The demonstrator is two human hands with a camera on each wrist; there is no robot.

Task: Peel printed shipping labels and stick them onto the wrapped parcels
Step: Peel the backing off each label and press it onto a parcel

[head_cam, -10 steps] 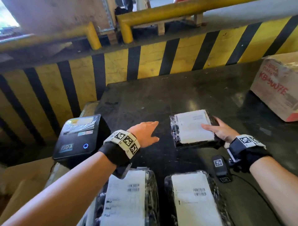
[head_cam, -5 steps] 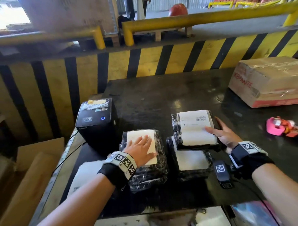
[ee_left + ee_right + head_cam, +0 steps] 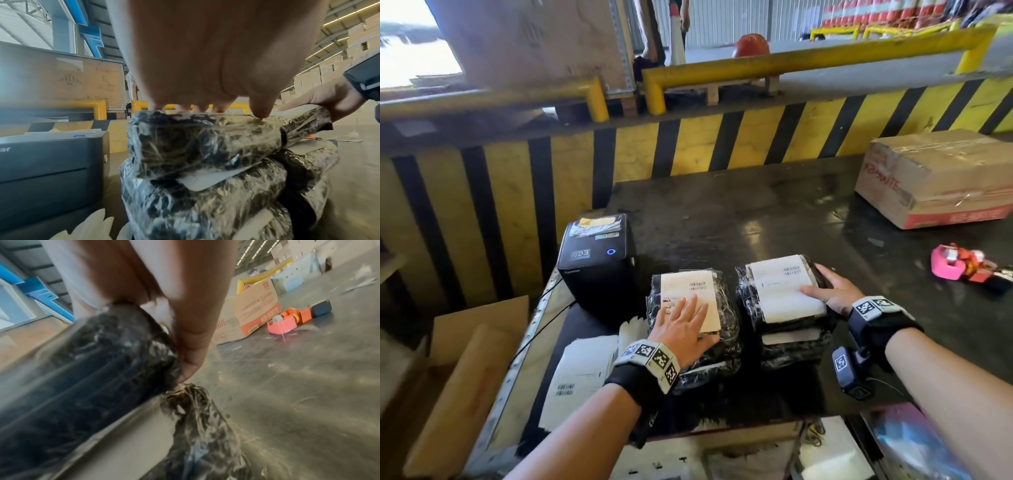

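Note:
Two stacks of black parcels in clear wrap stand side by side on the dark table [image 3: 756, 212]. My left hand [image 3: 681, 325] lies flat with straight fingers on the white label [image 3: 688, 284] of the left stack's top parcel [image 3: 726, 308]. In the left wrist view its fingertips [image 3: 185, 110] press that parcel [image 3: 205, 138], which sits on a lower one [image 3: 205, 203]. My right hand [image 3: 828, 291] grips the right stack's top parcel [image 3: 746, 294], thumb on its label [image 3: 780, 287] and fingers round the right side. The right wrist view shows a finger [image 3: 185, 345] curled round that parcel's end [image 3: 102, 361].
A black label printer [image 3: 595, 263] stands left of the stacks, with printed label sheets [image 3: 578, 373] in front of it. A taped cardboard box [image 3: 935, 178] and a pink tape dispenser [image 3: 948, 262] sit at the right. A yellow-black striped barrier runs behind the table.
My left hand came down from the air onto the left parcel's label. The parcel in my right hand moved back toward me onto the right stack. The head view has pulled back.

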